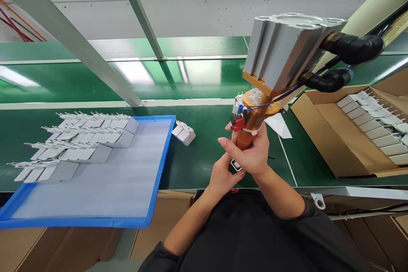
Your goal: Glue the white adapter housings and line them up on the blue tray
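A pneumatic hand tool [283, 51] with a silver cylinder, an orange body and a small red switch hangs in front of me. My right hand [256, 155] is wrapped round its lower orange shaft, thumb across the front. Just below, my left hand [223, 178] closes on a small white part [236, 165] with a dark opening, held at the tool's lower end. Fingers hide most of that part and the tool's tip. On the green bench [197, 165], left of my hands, lies a white box-shaped piece with prongs [184, 132].
A blue-rimmed tray [162, 157] at the left holds rows of white pronged pieces [92, 131]. An open cardboard box [334, 144] at the right contains more. White paper [279, 126] lies behind my right hand. Black hose fittings [353, 49] and a slanting metal post [83, 46] stand overhead.
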`<state>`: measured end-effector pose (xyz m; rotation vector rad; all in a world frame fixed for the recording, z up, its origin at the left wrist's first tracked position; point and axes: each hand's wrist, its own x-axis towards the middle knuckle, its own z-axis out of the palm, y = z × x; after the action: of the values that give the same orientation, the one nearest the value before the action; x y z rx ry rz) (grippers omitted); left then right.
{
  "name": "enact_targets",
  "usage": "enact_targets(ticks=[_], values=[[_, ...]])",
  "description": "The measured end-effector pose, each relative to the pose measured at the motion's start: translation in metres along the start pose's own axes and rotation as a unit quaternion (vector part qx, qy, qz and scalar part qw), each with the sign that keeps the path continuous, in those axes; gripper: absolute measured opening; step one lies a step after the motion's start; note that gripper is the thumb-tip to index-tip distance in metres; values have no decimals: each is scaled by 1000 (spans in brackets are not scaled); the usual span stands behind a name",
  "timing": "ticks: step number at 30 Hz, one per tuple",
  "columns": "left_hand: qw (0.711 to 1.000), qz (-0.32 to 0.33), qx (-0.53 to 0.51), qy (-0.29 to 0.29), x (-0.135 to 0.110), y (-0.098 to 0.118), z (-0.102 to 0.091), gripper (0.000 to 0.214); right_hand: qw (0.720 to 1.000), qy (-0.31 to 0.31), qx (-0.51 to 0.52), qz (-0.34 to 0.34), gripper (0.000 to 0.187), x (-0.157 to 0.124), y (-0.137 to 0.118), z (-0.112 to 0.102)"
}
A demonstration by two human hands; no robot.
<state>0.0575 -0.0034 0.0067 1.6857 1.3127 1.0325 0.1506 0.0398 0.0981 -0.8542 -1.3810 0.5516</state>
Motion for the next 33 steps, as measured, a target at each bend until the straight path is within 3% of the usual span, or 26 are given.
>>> enact_targets(ticks=[5,8,13,18,22,26,30,33], values=[[997,9,-4,72,1,-8,16,37,999,-10,1,35,22,-5,1,-4],[997,9,-3,77,1,-13,20,35,999,-21,7,49,18,-6,1,-6],[997,37,-20,68,0,-15,23,39,999,-26,27,18,31,-3,-2,-7],[998,8,34,48,3,-16,15,32,994,-65,81,27,33,-2,7,-13],[992,1,99,77,2,-14,-4,33,991,-68,98,53,31,-6,19,-27],[992,18,91,82,-6,-3,-23,31,996,17,-73,55,30,-9,34,-52],[995,9,67,66,-12,11,-31,32,946,70,-314,39,54,-9,48,-82],[997,9,58,58,-11,16,-31,34,915,63,-399,6,71,-17,59,-101]])
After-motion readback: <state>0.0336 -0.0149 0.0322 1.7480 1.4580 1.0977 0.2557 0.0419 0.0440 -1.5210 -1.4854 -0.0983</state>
